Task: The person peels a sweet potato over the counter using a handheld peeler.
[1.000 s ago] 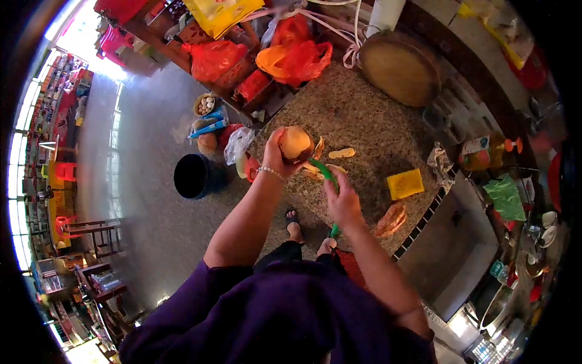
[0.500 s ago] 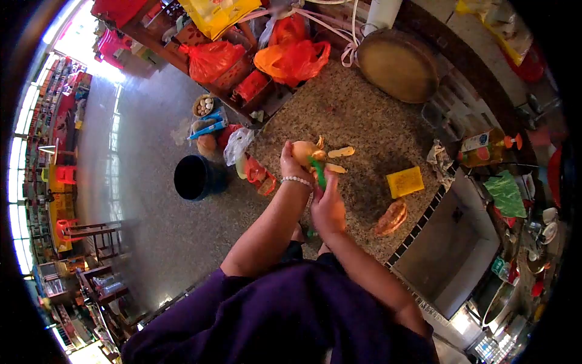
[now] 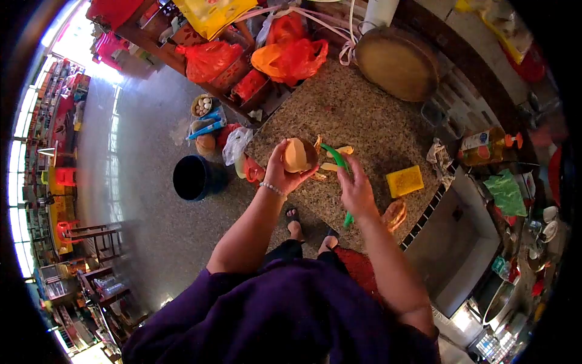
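Observation:
My left hand (image 3: 280, 173), with a beaded bracelet at the wrist, is wrapped round a round brownish fruit or root (image 3: 297, 155) that shows a paler peeled patch. Just to its right, my right hand (image 3: 357, 188) is closed on a green-handled tool (image 3: 335, 156), whose tip points toward the round item without visibly touching it. Behind the hands, pale peel strips (image 3: 329, 167) lie on the speckled stone counter (image 3: 357, 115). A yellow sponge (image 3: 405, 181) and a brownish-pink elongated piece (image 3: 394, 215) rest farther right.
On the floor at left stand a dark bucket (image 3: 193, 178) and a small basket of eggs (image 3: 202, 105). Red plastic bags (image 3: 211, 59) sit on a wooden rack. A round wooden board (image 3: 397, 65) leans behind the counter. A sink (image 3: 451, 242) and a soap bottle (image 3: 483, 147) are at right.
Half a second ago my hands were together with the tool against the round item. Now they are apart, the tool has moved right, and the item shows a pale patch facing up.

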`<state>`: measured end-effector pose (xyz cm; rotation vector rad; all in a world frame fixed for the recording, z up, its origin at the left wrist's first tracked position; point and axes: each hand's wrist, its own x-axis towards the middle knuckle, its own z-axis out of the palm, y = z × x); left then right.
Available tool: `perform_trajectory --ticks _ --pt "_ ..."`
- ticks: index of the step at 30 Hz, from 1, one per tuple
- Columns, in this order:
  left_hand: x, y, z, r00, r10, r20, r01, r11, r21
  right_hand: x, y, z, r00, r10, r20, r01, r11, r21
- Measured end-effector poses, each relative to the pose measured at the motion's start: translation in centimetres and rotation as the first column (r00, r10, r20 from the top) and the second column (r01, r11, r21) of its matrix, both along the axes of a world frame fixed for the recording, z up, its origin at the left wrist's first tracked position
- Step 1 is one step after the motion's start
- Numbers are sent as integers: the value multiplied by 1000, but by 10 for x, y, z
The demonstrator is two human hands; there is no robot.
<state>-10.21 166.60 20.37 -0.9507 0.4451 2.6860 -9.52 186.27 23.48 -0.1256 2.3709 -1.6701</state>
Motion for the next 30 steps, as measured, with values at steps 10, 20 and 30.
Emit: perform_trajectory --ticks 10,20,30 --pt "-5 6 -11 994 -106 -24 96 957 -274 -44 -25 25 968 207 141 -246 883 400" --pt "-31 -12 -26 970 88 227 25 892 -451 52 -29 21 980 50 193 -105 953 284" --pt "1 -6 0 983 -181 -14 171 948 -270 -45 -16 -9 941 193 277 -240 959 148"
